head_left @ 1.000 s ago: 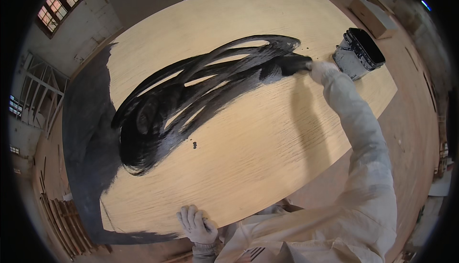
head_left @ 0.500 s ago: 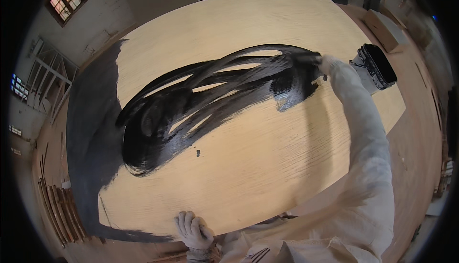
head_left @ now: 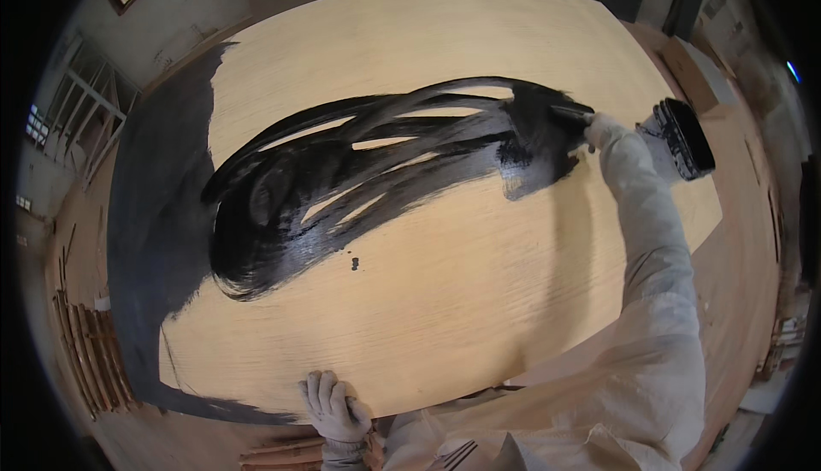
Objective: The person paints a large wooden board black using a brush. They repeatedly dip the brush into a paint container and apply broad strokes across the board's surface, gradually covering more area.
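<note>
A large pale wooden board (head_left: 462, 300) lies in front of me, with wet black paint (head_left: 256, 214) swept in broad, curved strokes across its middle. My right hand (head_left: 609, 136), at the right end of these strokes, is closed around a paintbrush (head_left: 570, 114). Its dark head touches the thick black patch and partly blends into it. At the near edge, my gloved left hand (head_left: 333, 407) rests with its fingers stretched over the board. Just right of the brush hand, a bucket (head_left: 684, 139) with a black-smeared rim stands on the board.
A dark painted band (head_left: 162, 189) covers the board's left side. Small black drips (head_left: 355, 261) dot the bare wood. Wooden slats (head_left: 90, 351) are at the lower left, a pale metal frame (head_left: 90, 112) behind them. A cardboard box (head_left: 691, 73) sits beyond the far right corner.
My right hand and the brush have shifted slightly right and down, with the brush head now showing over the black patch. My view has moved a little; the left hand stays at the near edge.
</note>
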`<state>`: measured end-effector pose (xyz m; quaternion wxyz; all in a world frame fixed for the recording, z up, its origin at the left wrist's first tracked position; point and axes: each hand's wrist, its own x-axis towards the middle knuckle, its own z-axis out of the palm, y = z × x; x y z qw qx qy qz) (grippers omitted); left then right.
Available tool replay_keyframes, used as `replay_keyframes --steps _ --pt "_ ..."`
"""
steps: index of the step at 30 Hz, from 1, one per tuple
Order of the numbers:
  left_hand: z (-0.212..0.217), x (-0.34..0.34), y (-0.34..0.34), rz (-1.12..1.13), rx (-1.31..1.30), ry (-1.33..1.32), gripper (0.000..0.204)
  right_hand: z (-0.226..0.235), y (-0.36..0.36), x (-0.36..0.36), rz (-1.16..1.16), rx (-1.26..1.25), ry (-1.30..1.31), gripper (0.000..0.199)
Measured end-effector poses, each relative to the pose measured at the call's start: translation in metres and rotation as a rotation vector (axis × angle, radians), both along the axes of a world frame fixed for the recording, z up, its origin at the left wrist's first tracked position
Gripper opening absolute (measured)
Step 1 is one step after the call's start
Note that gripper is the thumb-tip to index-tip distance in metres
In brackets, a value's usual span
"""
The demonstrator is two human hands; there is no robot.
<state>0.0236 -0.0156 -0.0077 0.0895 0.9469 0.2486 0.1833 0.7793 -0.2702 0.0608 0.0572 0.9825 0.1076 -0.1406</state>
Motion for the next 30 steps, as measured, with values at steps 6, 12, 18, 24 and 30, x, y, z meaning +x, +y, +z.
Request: replay_keyframes --steps 6,12,18,24,30 --pt "0.007 -0.01 -0.008 0.084 0.024 0.037 0.036 0.04 0.024 -0.145 0.392 -0.121 0.009 0.046" --pt "0.0 -0.003 0.007 0.022 0.032 -0.011 0.036 0.016 0.093 -0.021 0.302 0.037 -0.066 0.047" --pt "0.009 -0.01 -0.006 0.126 0.015 -0.003 0.035 0.063 0.204 -0.188 0.762 -0.135 0.109 0.048" --pt "0.002 0.0 0.007 0.035 -0.004 -0.074 0.036 0.013 0.167 -0.033 0.268 0.151 -0.031 0.036" --pt "0.013 -0.017 -0.006 0.119 -0.009 -0.025 0.033 0.063 0.255 -0.245 0.768 -0.155 0.167 0.049"
